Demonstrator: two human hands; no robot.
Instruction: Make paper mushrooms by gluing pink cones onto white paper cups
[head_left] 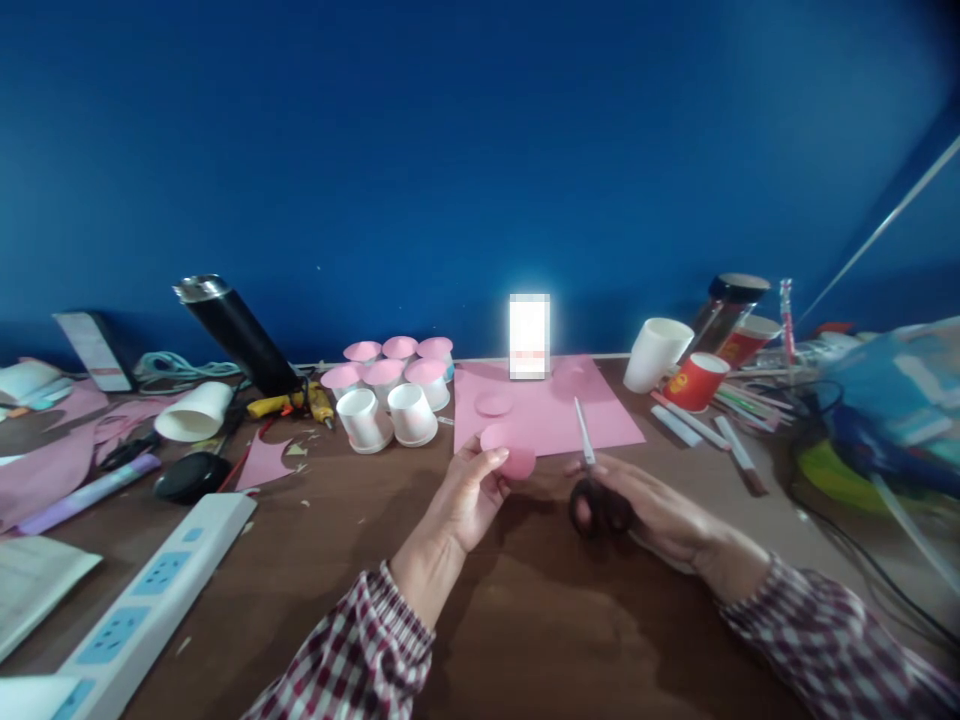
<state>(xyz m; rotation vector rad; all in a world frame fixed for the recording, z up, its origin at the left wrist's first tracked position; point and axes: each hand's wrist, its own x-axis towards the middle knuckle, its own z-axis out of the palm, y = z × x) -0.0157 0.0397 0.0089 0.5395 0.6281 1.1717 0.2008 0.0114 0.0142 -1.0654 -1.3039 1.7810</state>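
Between the thumb and fingers of my left hand (471, 490) is a pink paper disc (517, 460), and its upper part looks like a second round edge. My right hand (652, 505) is closed on a pair of scissors (587, 440) with dark handles; the blades point away from me and look shut. Behind both hands a pink paper sheet (607, 420) lies flat, with a loose pink circle (493, 404) on it. To the left stand several small white cups topped with pink discs (385, 373), and in front of them two plain white cups (364, 420).
A white power strip (161, 590), a black tape-like disc (193, 477), a leaning black flask (236, 335) and pink scraps (266, 462) are at left. On the right are a tall white cup (658, 353), a red cup (697, 382), glue sticks (739, 450) and a blue bag (900, 390).
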